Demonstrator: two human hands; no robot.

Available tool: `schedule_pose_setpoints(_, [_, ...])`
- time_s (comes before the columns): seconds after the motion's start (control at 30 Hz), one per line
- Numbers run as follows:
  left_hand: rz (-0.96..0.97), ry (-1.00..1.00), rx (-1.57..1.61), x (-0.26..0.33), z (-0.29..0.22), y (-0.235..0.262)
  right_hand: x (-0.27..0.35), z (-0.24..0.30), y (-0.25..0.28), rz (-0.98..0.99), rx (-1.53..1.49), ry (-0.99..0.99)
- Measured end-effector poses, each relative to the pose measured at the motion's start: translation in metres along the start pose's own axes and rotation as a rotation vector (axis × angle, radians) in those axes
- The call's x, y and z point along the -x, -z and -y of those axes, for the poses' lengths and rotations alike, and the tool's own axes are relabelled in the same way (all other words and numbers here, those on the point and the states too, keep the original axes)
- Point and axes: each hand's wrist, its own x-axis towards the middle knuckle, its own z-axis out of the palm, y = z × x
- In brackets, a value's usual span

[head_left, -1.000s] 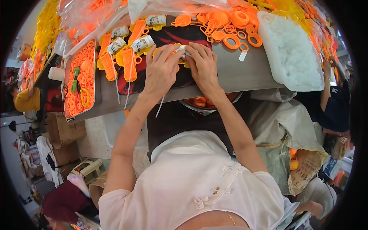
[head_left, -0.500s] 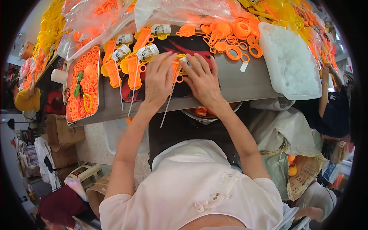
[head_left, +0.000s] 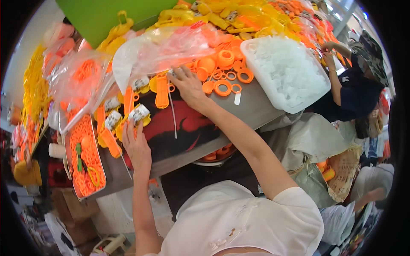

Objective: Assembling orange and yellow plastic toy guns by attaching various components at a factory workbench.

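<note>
My right hand [head_left: 191,90] reaches over the worktable, its fingers round the printed white cylinder of an orange and yellow plastic toy part [head_left: 162,93]. A thin pale rod [head_left: 174,119] lies below that part, pointing toward me. My left hand [head_left: 137,149] rests nearer, with fingers stretched out against another such toy part, whose white cylinder [head_left: 139,112] shows just above the fingertips. Several more of these parts, such as the orange and yellow one [head_left: 111,143], lie to its left. The hand hides some of the nearest ones.
A white tub of translucent pieces [head_left: 322,87] stands at the right. Orange rings and caps [head_left: 223,87] lie beside it. At left is a tray of small orange pieces [head_left: 102,170] with cutters [head_left: 94,176]. Plastic bags and yellow parts [head_left: 179,17] fill the back. A co-worker [head_left: 337,85] sits at right.
The view has turned and shifted. My hands, close together over one toy part before, are now apart: the left by the parts at left, the right farther out on the part with the rod.
</note>
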Motion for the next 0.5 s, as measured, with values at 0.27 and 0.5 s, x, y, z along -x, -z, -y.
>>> schedule_pose_setpoints(0.27, [0.015,-0.004,0.371,0.027,-0.039,0.039,-0.047,-0.010,0.067,-0.336,-0.247,-0.008])
schedule_pose_setpoints(0.5, [0.090,0.023,0.284,0.037,-0.080,0.009,-0.127,-0.135,0.045,-0.327,-0.173,-0.291])
